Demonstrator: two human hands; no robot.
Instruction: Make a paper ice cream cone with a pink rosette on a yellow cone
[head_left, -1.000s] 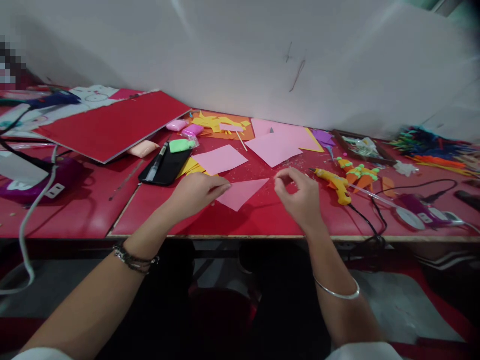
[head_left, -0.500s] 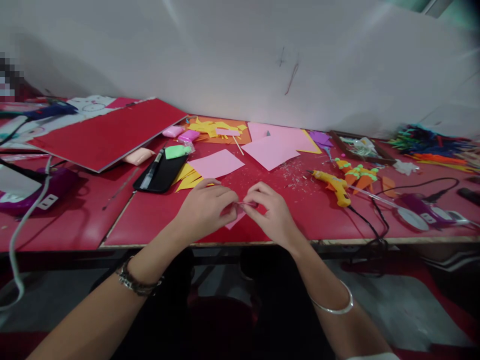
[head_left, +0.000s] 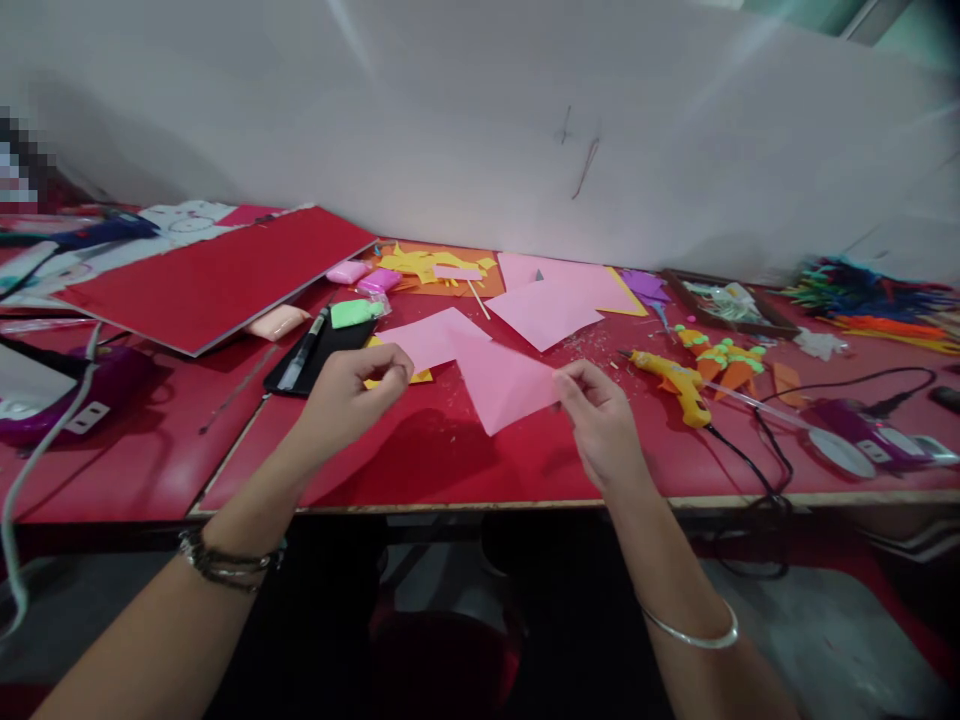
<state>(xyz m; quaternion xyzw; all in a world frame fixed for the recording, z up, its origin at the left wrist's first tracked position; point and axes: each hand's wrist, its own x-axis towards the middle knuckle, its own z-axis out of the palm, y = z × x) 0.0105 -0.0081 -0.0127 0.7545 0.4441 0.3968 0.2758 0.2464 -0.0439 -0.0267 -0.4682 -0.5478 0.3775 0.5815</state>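
My right hand [head_left: 600, 420] pinches the right edge of a pink paper piece [head_left: 504, 380] and holds it just above the red table [head_left: 450, 460]. My left hand [head_left: 351, 392] hovers to the left of it with fingers curled, thumb against fingertips; whether anything is in the pinch I cannot make out. Behind the held piece lies another pink paper square [head_left: 427, 340] on yellow scraps.
A yellow glue gun [head_left: 675, 378] with a black cord lies to the right. A black case with a pen [head_left: 311, 345], clay lumps [head_left: 352, 313], a red board [head_left: 210, 270], more pink sheets [head_left: 555, 300] and coloured sticks [head_left: 862, 290] crowd the back.
Both hands met over the pink piece on the table, then parted. The right hand has lifted the piece off the table; the left hand has drawn away to the left.
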